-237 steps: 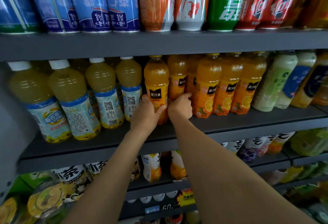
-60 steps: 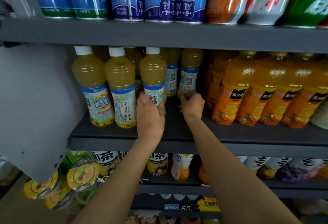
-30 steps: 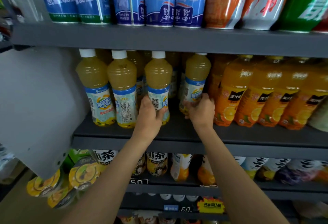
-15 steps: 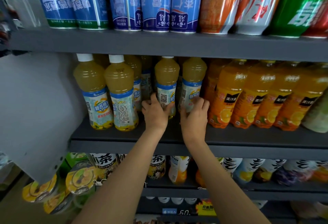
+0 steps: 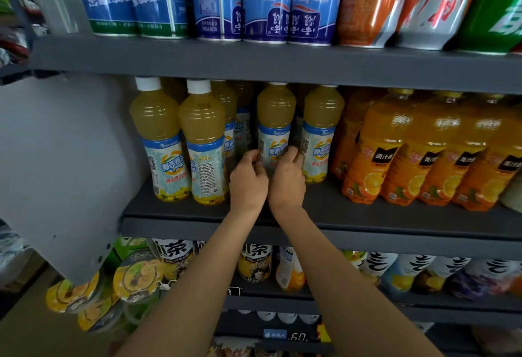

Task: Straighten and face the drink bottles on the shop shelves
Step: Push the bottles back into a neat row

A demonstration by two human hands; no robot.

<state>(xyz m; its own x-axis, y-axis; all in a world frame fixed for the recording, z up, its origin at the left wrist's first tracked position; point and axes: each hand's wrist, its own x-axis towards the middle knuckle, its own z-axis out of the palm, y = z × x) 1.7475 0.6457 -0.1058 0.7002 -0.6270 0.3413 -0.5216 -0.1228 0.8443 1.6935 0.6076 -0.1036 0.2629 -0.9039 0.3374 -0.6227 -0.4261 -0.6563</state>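
Observation:
On the grey middle shelf (image 5: 367, 215) stand several yellow juice bottles with white caps and blue-white labels. My left hand (image 5: 248, 178) and my right hand (image 5: 288, 178) both grip the lower part of the third front bottle (image 5: 275, 119), one on each side; its label shows its front. A matching bottle (image 5: 320, 130) stands just right of it, label forward. Left of my hands are two more front bottles: one (image 5: 162, 141) with its front label showing, and one (image 5: 204, 144) with the small-print side showing. A row of orange juice bottles (image 5: 395, 144) fills the shelf's right side.
Tall blue, orange, white and green cans (image 5: 265, 3) line the shelf above. The shelf below holds tea bottles (image 5: 254, 263) and other drinks. A grey side panel (image 5: 62, 158) closes the shelf's left end, with lidded cups (image 5: 135, 277) under it.
My right hand has left the fourth bottle and joined my left on the third one. That bottle's label has turned from its QR-code side to its front.

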